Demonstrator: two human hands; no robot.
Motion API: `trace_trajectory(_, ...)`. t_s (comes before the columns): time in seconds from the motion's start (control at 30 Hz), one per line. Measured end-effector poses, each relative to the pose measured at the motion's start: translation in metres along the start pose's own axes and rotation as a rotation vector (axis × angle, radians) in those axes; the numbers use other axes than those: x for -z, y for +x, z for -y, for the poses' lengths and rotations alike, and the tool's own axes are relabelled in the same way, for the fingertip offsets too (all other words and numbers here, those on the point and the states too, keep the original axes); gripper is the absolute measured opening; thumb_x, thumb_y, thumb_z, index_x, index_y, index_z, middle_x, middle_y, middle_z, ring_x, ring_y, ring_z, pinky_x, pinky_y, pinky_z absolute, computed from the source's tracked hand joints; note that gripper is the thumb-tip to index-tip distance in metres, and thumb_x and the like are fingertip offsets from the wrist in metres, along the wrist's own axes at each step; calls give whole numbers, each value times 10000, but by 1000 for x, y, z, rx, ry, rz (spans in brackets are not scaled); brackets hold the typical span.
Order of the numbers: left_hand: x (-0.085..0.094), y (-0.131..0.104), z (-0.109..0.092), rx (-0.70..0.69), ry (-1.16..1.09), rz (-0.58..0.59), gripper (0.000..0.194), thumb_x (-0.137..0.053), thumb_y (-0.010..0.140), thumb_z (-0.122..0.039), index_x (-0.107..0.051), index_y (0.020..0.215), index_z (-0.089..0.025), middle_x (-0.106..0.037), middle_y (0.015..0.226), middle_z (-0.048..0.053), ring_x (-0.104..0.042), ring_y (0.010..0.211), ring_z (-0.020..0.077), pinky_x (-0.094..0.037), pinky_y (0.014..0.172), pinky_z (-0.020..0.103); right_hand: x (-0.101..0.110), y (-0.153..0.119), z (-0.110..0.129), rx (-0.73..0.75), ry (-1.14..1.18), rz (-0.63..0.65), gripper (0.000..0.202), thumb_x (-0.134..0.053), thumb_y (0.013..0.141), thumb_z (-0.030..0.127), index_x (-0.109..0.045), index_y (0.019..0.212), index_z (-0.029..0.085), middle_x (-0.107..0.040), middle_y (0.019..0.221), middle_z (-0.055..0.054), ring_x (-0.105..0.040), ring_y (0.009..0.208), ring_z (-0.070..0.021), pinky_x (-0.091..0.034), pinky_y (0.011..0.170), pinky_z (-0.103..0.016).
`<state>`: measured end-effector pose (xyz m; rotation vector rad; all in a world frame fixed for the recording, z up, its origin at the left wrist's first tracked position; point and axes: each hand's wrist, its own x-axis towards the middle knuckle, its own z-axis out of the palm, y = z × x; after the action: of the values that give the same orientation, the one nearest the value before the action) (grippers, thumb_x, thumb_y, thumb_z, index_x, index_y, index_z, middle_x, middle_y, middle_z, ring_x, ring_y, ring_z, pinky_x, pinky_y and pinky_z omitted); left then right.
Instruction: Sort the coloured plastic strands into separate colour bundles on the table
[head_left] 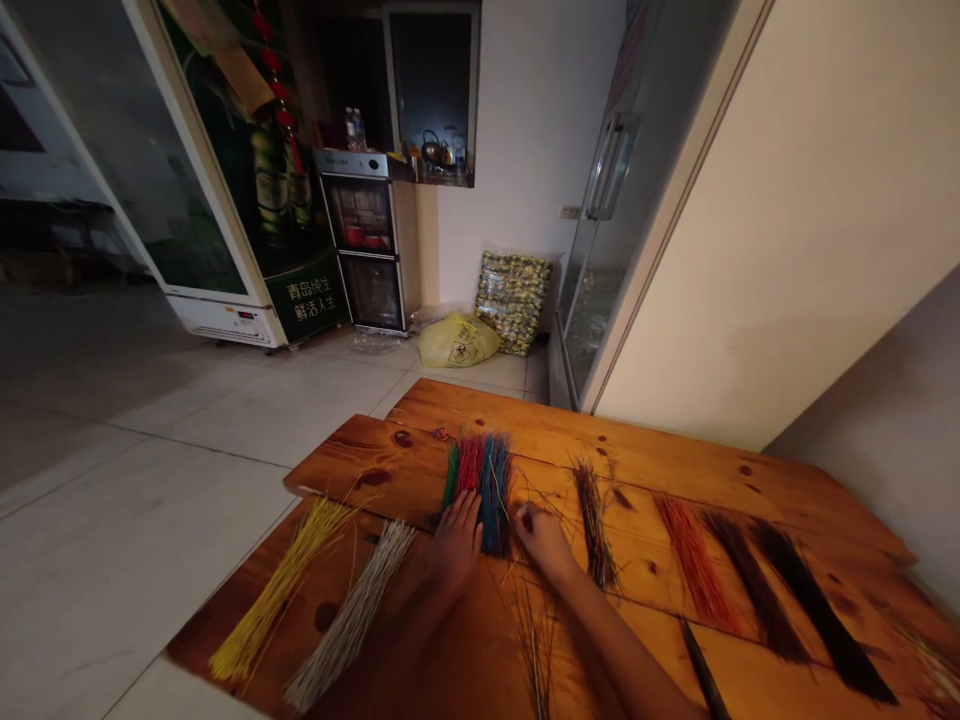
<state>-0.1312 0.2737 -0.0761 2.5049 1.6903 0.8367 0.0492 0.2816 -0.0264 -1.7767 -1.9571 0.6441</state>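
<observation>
Head view: blue strand bundle [496,500] on the plank table [525,411], long axis pointing away, between both hands; right hand [541,540] just beside, fingers curled (pinching a strand? can't tell); left hand [456,540] flattened, unclenched, over the red bundle's [470,465] near end.

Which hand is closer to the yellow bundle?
The left hand: it lies to the right of the yellow bundle, beyond the grey bundle; the right hand is farther right, beside the blue strands.

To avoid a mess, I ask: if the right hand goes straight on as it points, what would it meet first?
Probably the blue strands, just beside the right hand; depth is unclear.
</observation>
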Motion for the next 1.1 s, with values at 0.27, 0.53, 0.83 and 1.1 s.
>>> trace_trajectory(0.27,2,1,-3,10,14,-23,443,-286,914,-240,-351,1337,-126,-382,1406,90,-254,1330,184,-296,1061,400,-23,-2,-10,-19,136,-39,211,-506,792,240,-609,955,154,-691,836,-67,-655,773,-183,-451,696,-244)
trace_trajectory(0.53,4,0,-4,23,-6,-6,450,-305,912,-271,-350,1341,-143,-387,1402,90,-270,1323,198,-302,1056,424,15,0,-26,-140,116,-175,283,-393,858,301,-633,938,174,-700,816,-74,-650,765,-184,-447,688,-247)
trace_trajectory(0.83,32,3,-15,6,-15,72,440,-274,912,-211,-346,1344,-164,-376,1412,68,-246,1334,185,-222,1090,464,66,-20,-30,-181,50,-113,362,-347,871,381,-600,1033,179,-683,673,-48,-620,558,-172,-424,567,-240)
trace_trajectory(1.1,68,-105,-62,-133,-154,197,510,-405,867,-244,-316,1366,-296,-488,1325,13,-439,1210,194,-383,1014,371,11,-179,-39,-181,175,76,508,-358,854,444,-457,1282,188,-679,1019,-103,-656,879,-227,-498,677,-274)
